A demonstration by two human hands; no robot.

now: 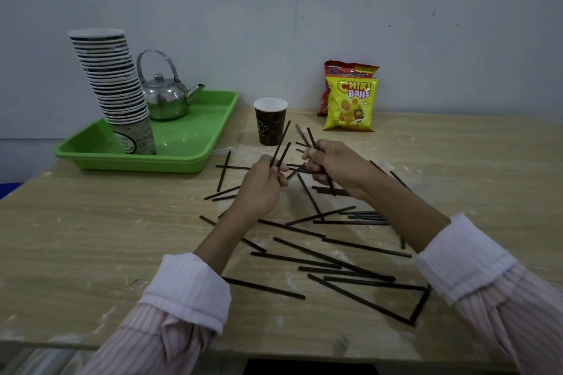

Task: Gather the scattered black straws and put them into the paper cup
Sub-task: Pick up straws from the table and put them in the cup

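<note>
Near the far middle of the wooden table [91, 237], the dark paper cup [270, 122] stands upright, and nothing pokes above its rim; it looks empty, though its inside is only partly visible. Left hand [262, 189] is closed around two black straws, tips pointing up toward the cup. Right hand [333, 167] is closed on a small bunch of straws, two or three, exact count unclear from blur. Both hands hang just in front of the cup, close together, above the table. Scattered black straws [332, 259] lie across the centre and near-right part of the table, many crossing one another; a smaller cluster sits toward the left beside the green tray [182, 158]. Tray at the far left corner carries a leaning stack of paper cups [112, 82] and a metal kettle [164, 94]. Snack bags [350, 100] lean on the wall at the far edge. Judgement: task is early. Only a handful gathered, none visibly deposited, and the bulk of the straws remain on the table to collect.
</note>
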